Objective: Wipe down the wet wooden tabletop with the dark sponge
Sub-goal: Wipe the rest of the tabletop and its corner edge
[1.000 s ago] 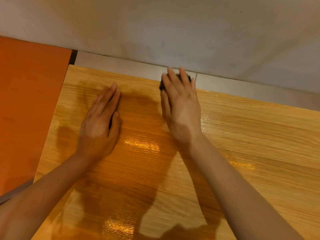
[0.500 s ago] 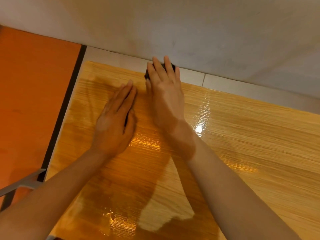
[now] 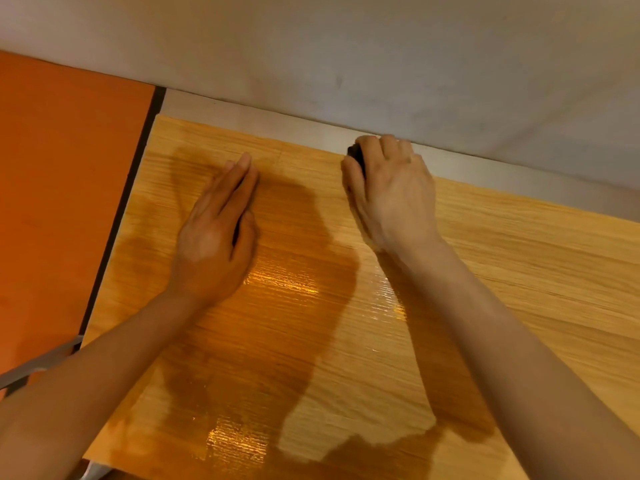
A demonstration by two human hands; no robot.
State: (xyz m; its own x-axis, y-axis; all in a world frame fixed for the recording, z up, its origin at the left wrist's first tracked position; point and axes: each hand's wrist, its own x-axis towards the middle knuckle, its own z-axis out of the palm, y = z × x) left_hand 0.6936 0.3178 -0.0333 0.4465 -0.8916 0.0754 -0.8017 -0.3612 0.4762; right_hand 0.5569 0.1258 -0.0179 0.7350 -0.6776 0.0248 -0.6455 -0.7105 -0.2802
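The dark sponge [image 3: 356,156] showed only as a small black sliver at the upper centre of the frame, peeking out from under the thumb side of my right hand [image 3: 393,192]. That hand was curled down over it, fingers bent and knuckles raised, gripping the sponge against the far edge of the glossy, light-grained wooden tabletop [image 3: 519,265]. Most of the sponge was hidden by the fingers, so I could not tell its full shape.

My left hand [image 3: 216,233] lay at the centre left of the frame, well apart from the right one. It was open and flat, palm down on the wood, fingers straight and held together, holding nothing.

The tabletop filled the lower and middle part of the frame. Wet patches shone on it: one bright streak just right of the left wrist, another narrow one beside the right forearm, and a third near the bottom centre. Dark shadows of both arms fell across the wood between and below the hands.

Along the far edge of the table ran a pale strip of ledge [image 3: 263,123], and above it, across the top of the frame, stood a plain grey wall [image 3: 346,46]. At the upper left sat a flat orange surface [image 3: 62,185], separated from the table by a thin dark gap.
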